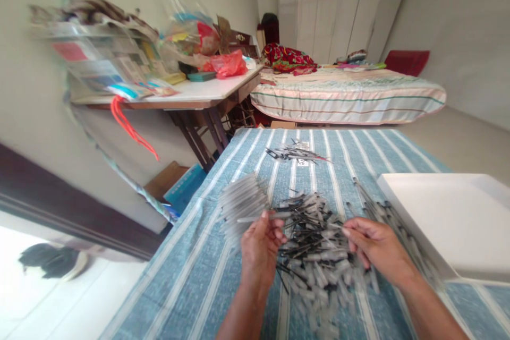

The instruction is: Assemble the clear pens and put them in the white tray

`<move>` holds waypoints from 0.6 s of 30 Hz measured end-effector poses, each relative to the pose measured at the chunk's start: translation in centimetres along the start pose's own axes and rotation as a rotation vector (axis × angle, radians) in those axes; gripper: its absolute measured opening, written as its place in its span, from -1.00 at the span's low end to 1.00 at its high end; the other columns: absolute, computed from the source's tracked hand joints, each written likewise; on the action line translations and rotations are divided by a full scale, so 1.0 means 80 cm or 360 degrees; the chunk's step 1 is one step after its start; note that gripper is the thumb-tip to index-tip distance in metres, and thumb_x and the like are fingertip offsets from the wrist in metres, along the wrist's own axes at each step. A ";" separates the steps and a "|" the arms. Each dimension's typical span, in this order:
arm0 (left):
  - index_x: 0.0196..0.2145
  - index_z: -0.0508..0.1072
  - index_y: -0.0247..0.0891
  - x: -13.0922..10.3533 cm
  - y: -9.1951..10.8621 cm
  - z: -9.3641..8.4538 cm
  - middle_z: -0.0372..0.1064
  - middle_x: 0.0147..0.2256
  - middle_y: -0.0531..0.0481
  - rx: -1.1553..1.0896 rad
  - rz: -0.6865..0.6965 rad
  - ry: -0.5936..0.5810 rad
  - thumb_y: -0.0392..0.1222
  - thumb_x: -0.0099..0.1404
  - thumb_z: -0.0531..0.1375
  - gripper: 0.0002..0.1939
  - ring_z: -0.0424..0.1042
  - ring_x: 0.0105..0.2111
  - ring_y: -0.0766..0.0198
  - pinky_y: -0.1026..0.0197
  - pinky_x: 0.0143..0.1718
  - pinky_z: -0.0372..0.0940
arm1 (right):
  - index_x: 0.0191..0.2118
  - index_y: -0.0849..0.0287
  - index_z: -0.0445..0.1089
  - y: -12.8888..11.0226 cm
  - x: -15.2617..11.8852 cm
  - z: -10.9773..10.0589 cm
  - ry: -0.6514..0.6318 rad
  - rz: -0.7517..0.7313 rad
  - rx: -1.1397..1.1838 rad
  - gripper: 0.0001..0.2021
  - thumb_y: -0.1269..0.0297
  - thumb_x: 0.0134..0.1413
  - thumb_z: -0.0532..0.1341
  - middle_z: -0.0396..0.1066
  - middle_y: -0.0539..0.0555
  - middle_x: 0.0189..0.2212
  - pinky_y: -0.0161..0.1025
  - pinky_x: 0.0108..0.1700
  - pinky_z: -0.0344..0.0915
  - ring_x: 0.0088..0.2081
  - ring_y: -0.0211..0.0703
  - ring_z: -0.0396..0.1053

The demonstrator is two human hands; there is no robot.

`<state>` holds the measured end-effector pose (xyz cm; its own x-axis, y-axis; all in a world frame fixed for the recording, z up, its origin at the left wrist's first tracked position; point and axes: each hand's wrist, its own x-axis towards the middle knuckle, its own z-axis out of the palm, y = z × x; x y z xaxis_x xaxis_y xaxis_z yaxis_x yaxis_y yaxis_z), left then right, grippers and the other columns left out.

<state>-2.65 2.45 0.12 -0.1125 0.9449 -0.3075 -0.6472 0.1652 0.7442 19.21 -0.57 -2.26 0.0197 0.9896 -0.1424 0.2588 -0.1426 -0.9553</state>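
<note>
My left hand (261, 247) is closed, holding a translucent pen barrel (247, 219) crosswise between thumb and fingers. Just beyond it lies a stack of clear pen barrels (241, 196) set side by side. My right hand (376, 247) is pinched at the right edge of a loose pile of pen parts (314, 239), black tips and whitish caps mixed together. A small pale piece shows at its fingertips, too blurred to name. To the right of that hand, a row of slim grey pens (398, 226) lies along the tray.
A white tray (458, 218) sits at the right on the blue striped tablecloth (191, 271). Thin dark refills (292, 153) lie in a bunch farther back. A cluttered side table (223, 90) stands at the left, a bed (350, 95) behind.
</note>
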 end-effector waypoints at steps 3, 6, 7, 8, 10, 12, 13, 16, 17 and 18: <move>-0.42 0.38 -0.37 0.010 0.010 -0.005 0.45 -0.55 -0.07 -0.0069 -0.0002 0.0130 -0.17 0.14 0.20 -0.83 0.30 -0.68 0.41 0.34 -0.65 0.28 | -0.40 0.17 0.35 0.005 0.002 -0.006 0.0051 -0.0002 -0.0235 -0.72 0.06 0.05 0.07 0.23 -0.10 -0.68 -0.38 -0.69 0.04 -0.76 -0.37 0.10; -0.46 0.37 -0.37 0.020 0.019 -0.007 0.45 -0.55 -0.10 -0.0123 -0.0031 0.0262 -0.18 0.18 0.17 -0.82 0.33 -0.68 0.38 0.33 -0.65 0.30 | -0.45 0.16 0.39 0.008 0.002 -0.004 0.0057 -0.0159 -0.0484 -0.71 0.07 0.05 0.07 0.24 -0.07 -0.69 -0.33 -0.57 0.13 -0.65 -0.27 0.18; -0.47 0.38 -0.38 0.024 0.022 -0.008 0.45 -0.55 -0.10 -0.0139 -0.0047 0.0290 -0.18 0.20 0.16 -0.81 0.34 -0.68 0.38 0.33 -0.65 0.31 | -0.46 0.15 0.39 0.010 0.002 -0.003 0.0057 -0.0217 -0.0552 -0.71 0.07 0.05 0.07 0.26 -0.05 -0.68 -0.32 -0.53 0.15 -0.60 -0.24 0.21; -0.48 0.38 -0.39 0.028 0.025 -0.008 0.45 -0.56 -0.11 -0.0152 -0.0064 0.0307 -0.18 0.21 0.15 -0.80 0.34 -0.68 0.38 0.33 -0.65 0.31 | -0.46 0.14 0.40 0.011 0.003 -0.001 0.0054 -0.0261 -0.0612 -0.71 0.08 0.06 0.06 0.28 -0.04 -0.66 -0.31 -0.49 0.17 -0.56 -0.21 0.24; -0.47 0.39 -0.42 0.036 0.031 -0.010 0.45 -0.56 -0.12 -0.0166 -0.0096 0.0317 -0.19 0.23 0.12 -0.77 0.35 -0.68 0.39 0.34 -0.64 0.33 | -0.46 0.14 0.40 0.012 0.003 0.001 0.0038 -0.0291 -0.0710 -0.70 0.09 0.07 0.04 0.34 -0.02 -0.60 -0.30 -0.46 0.18 -0.51 -0.18 0.28; -0.47 0.40 -0.44 0.045 0.036 -0.011 0.45 -0.55 -0.13 -0.0172 -0.0121 0.0328 -0.20 0.24 0.11 -0.76 0.36 -0.67 0.39 0.34 -0.63 0.34 | -0.46 0.13 0.38 0.013 0.004 0.003 0.0016 -0.0283 -0.0794 -0.68 0.08 0.09 0.01 0.37 -0.01 -0.57 -0.29 -0.44 0.19 -0.49 -0.16 0.30; -0.47 0.40 -0.45 0.049 0.038 -0.013 0.45 -0.55 -0.13 -0.0176 -0.0132 0.0340 -0.20 0.25 0.10 -0.76 0.37 -0.67 0.39 0.35 -0.63 0.34 | -0.47 0.13 0.37 0.014 0.004 0.004 0.0009 -0.0275 -0.0828 -0.67 0.07 0.10 0.00 0.37 -0.01 -0.57 -0.29 -0.43 0.19 -0.49 -0.15 0.31; -0.48 0.38 -0.43 0.059 0.043 -0.016 0.45 -0.57 -0.12 -0.0181 -0.0152 0.0392 -0.22 0.27 0.08 -0.76 0.37 -0.67 0.40 0.36 -0.64 0.34 | -0.46 0.12 0.36 0.016 0.005 0.005 0.0002 -0.0264 -0.0894 -0.65 0.05 0.11 -0.03 0.37 0.00 -0.58 -0.28 -0.41 0.19 -0.48 -0.13 0.34; -0.48 0.37 -0.43 0.061 0.044 -0.017 0.44 -0.57 -0.11 -0.0178 -0.0159 0.0408 -0.23 0.27 0.08 -0.76 0.37 -0.67 0.40 0.37 -0.64 0.34 | -0.46 0.11 0.36 0.017 0.005 0.005 -0.0002 -0.0261 -0.0903 -0.65 0.04 0.12 -0.03 0.38 0.00 -0.58 -0.28 -0.41 0.20 -0.47 -0.12 0.35; -0.48 0.37 -0.43 0.062 0.045 -0.018 0.44 -0.57 -0.12 -0.0171 -0.0169 0.0420 -0.24 0.27 0.08 -0.77 0.37 -0.67 0.40 0.36 -0.65 0.35 | -0.45 0.11 0.36 0.018 0.006 0.005 -0.0003 -0.0256 -0.0908 -0.66 0.05 0.12 -0.03 0.39 0.00 -0.58 -0.28 -0.41 0.20 -0.47 -0.12 0.36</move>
<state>-6.63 7.35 0.42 -0.2229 0.8153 -0.5344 -0.7402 0.2152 0.6371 19.21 -0.30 -3.83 -0.0645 0.9979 -0.0081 0.7369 0.0422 -0.6747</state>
